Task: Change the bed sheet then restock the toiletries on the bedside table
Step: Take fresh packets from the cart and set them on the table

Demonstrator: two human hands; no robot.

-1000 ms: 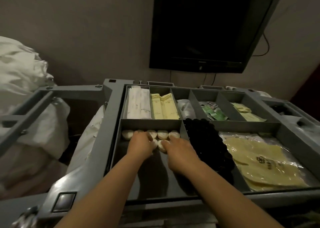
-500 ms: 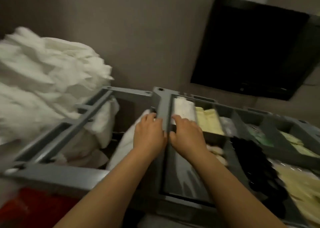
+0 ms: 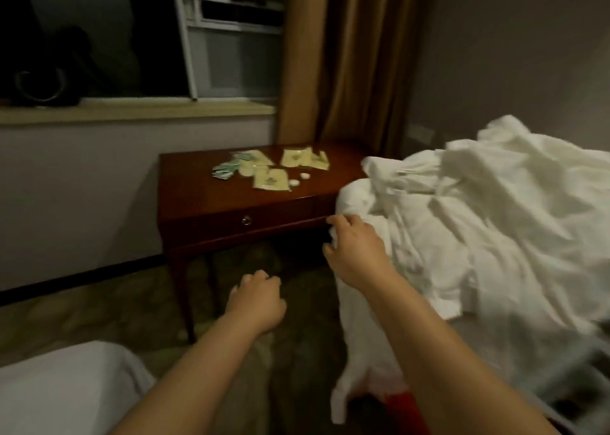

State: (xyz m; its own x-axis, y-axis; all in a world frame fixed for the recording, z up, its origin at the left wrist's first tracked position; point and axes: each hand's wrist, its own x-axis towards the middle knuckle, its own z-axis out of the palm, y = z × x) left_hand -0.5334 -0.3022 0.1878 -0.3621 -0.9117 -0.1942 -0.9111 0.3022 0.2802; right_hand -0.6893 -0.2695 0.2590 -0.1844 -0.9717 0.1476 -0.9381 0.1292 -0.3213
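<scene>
— While the bedside table [image 3: 204, 200] is seen ahead and slightly left, how are the toiletries [image 3: 269, 169] placed on it?

— They are scattered over the far middle of its top, beyond both hands. Heaped white linen [image 3: 478, 210] is piled to the right.

— Which hand is judged nearer?

— The right hand [image 3: 355, 246], raised beside the linen by the table's front corner; its fingers are curled, contents hidden. The left hand [image 3: 255, 299] is held lower, loosely curled, its palm unseen.
</scene>
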